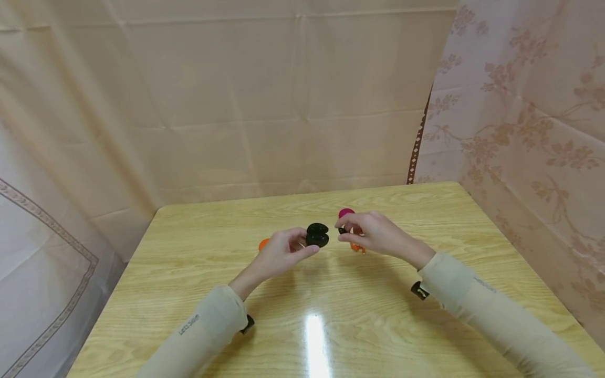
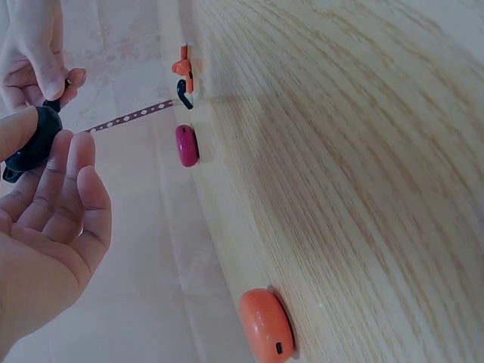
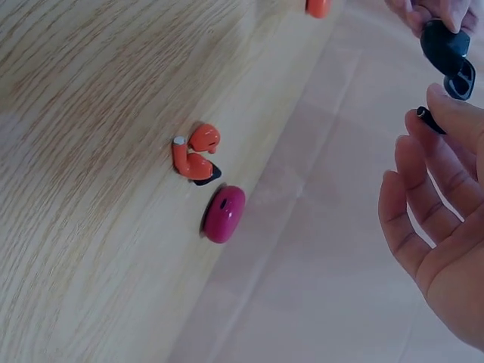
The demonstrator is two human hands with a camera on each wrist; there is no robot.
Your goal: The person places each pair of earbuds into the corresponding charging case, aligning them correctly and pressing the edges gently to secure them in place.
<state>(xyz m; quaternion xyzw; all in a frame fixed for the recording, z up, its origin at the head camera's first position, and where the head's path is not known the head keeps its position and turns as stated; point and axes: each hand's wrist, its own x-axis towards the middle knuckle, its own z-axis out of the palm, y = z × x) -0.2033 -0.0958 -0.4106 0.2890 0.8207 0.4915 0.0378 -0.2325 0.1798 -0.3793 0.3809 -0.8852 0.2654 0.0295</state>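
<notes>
Above the table, my left hand [image 1: 278, 254] grips a black earbud charging case [image 1: 317, 240] between thumb and fingers, its lid raised. To the right of the case, my right hand [image 1: 375, 232] pinches a black earbud [image 3: 429, 119] between thumb and forefinger. A small gap separates the two hands in the head view. In the right wrist view the earbud's stem shows beside the thumb, while the rest of it is hidden by the fingers. The case's inside cannot be made out clearly.
On the wooden table [image 1: 378, 325] lie orange earbuds [image 3: 198, 165] with a black earbud [image 2: 184, 94] against them. Near them stands a magenta case [image 3: 225, 215]. An orange case [image 2: 266, 325] sits on the left, partly behind my left hand in the head view. Curtains hang behind the table.
</notes>
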